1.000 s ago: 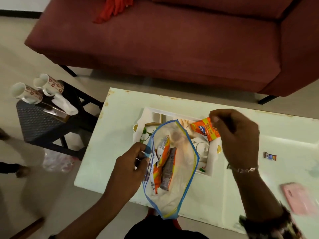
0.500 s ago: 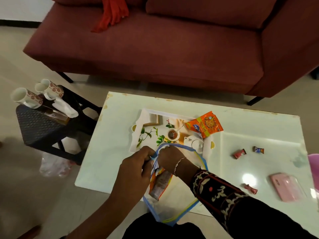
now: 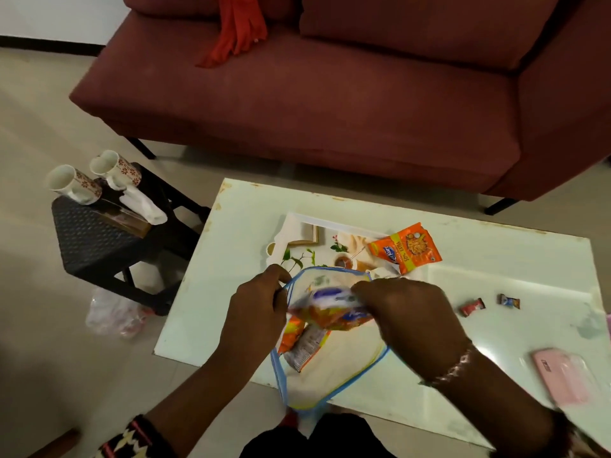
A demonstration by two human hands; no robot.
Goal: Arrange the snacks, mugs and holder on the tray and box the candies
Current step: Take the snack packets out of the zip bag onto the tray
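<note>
A clear zip bag [image 3: 334, 368] with a blue edge hangs over the table's near edge. My left hand [image 3: 254, 312] pinches its left rim. My right hand [image 3: 403, 312] grips an orange snack packet [image 3: 330, 309] at the bag's mouth, blurred. More packets [image 3: 304, 345] lie inside the bag. One orange snack packet [image 3: 406, 247] rests on the right end of the printed white tray [image 3: 297, 233]. Two wrapped candies [image 3: 473, 307] [image 3: 509, 300] lie on the table to the right. Two floral mugs [image 3: 74, 185] [image 3: 115, 168] hang on a holder [image 3: 139, 203] on the black side table.
The white coffee table [image 3: 479, 256] stands before a maroon sofa [image 3: 314, 104] with a red cloth [image 3: 238, 31] on it. A pink box [image 3: 565, 375] lies at the table's right. The black side table [image 3: 96, 239] is at the left, a plastic bag [image 3: 112, 314] on the floor below it.
My right hand left an orange packet on the tray, went into the bag, and now lifts another packet out of its mouth. The view has tilted up.
</note>
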